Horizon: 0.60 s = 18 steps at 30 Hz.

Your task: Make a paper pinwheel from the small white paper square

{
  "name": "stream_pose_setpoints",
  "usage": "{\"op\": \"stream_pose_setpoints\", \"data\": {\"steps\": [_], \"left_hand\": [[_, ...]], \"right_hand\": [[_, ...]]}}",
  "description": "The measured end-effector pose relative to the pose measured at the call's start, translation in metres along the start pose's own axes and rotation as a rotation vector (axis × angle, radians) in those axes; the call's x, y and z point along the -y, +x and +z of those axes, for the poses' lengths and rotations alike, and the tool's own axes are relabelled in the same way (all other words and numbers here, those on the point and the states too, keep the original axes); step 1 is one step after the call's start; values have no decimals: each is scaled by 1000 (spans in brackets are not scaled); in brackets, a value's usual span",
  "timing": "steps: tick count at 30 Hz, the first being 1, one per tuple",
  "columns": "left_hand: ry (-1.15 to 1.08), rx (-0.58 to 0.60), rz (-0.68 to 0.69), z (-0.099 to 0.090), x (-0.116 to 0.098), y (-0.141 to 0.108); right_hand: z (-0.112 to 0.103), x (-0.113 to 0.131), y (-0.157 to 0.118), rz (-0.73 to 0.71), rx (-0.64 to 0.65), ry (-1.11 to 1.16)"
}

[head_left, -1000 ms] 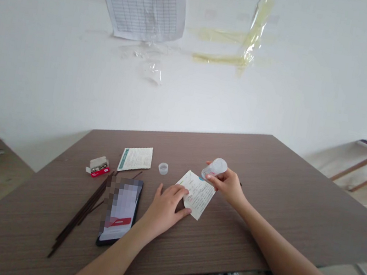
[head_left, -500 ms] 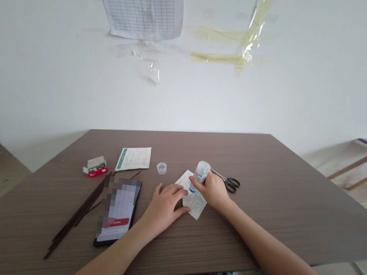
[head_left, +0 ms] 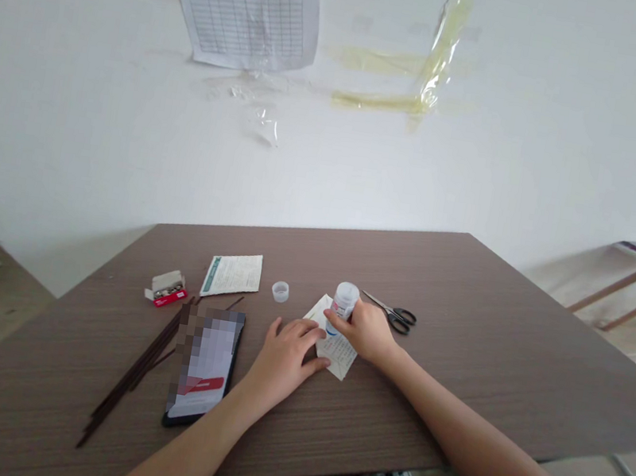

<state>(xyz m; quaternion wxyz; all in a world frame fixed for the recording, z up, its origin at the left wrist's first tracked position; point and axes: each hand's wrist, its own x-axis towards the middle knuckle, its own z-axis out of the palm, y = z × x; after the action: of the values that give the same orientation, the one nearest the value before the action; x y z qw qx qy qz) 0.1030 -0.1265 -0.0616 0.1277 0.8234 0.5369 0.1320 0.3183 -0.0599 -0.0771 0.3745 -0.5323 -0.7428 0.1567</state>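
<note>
My left hand (head_left: 287, 358) lies flat with its fingertips on the left edge of a printed paper leaflet (head_left: 337, 352). My right hand (head_left: 367, 330) grips a small white plastic bottle (head_left: 344, 305), upright and low over the leaflet. Its label is mostly hidden by my fingers. A small translucent bottle cap (head_left: 280, 291) sits on the table left of the leaflet. Black-handled scissors (head_left: 395, 319) lie just right of my right hand. A smartphone with a blurred screen (head_left: 205, 369) lies close to my left wrist.
The brown wood-grain table (head_left: 407, 284) also holds a small opened carton (head_left: 166, 288), a folded paper leaflet (head_left: 232, 274) and several dark thin sticks (head_left: 137, 366). Its far side meets a white wall, and the floor shows past the left and right edges.
My right hand has moved left and down, bringing the bottle from a tilted position to upright, low over the leaflet. The scissors now show fully. My left hand has barely moved.
</note>
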Motion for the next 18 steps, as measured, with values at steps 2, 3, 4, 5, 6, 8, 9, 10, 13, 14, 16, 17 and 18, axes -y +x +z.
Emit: {"op": "stream_pose_setpoints", "data": {"steps": [2, 3, 4, 5, 6, 8, 9, 10, 13, 14, 16, 17, 18], "left_hand": [[6, 0, -1, 0, 0, 0], [7, 1, 1, 0, 0, 0], [9, 1, 3, 0, 1, 0], [10, 1, 7, 1, 1, 0], [11, 1, 11, 1, 1, 0], [11, 3, 13, 2, 2, 0], [9, 3, 13, 2, 3, 0], [7, 3, 11, 3, 3, 0], [-3, 2, 6, 3, 4, -1], [-7, 1, 7, 2, 4, -1], [-14, -2, 11, 2, 3, -1], [-19, -3, 13, 1, 3, -1], [-22, -1, 13, 1, 3, -1]], "right_hand": [[-1, 2, 0, 10, 12, 27], [-2, 3, 0, 35, 20, 31], [-3, 4, -1, 64, 26, 29], [-4, 6, -1, 91, 32, 22], [-6, 7, -1, 113, 37, 13], [-8, 8, -2, 134, 55, -4], [-9, 8, -3, 137, 68, -6], [-9, 8, -3, 138, 82, -1], [-10, 1, -3, 104, 57, 101], [-10, -3, -2, 76, 5, 166], [-12, -10, -1, 1, -150, 306], [-14, -14, -1, -36, -217, 358], [-16, -18, -1, -70, -260, 393]]}}
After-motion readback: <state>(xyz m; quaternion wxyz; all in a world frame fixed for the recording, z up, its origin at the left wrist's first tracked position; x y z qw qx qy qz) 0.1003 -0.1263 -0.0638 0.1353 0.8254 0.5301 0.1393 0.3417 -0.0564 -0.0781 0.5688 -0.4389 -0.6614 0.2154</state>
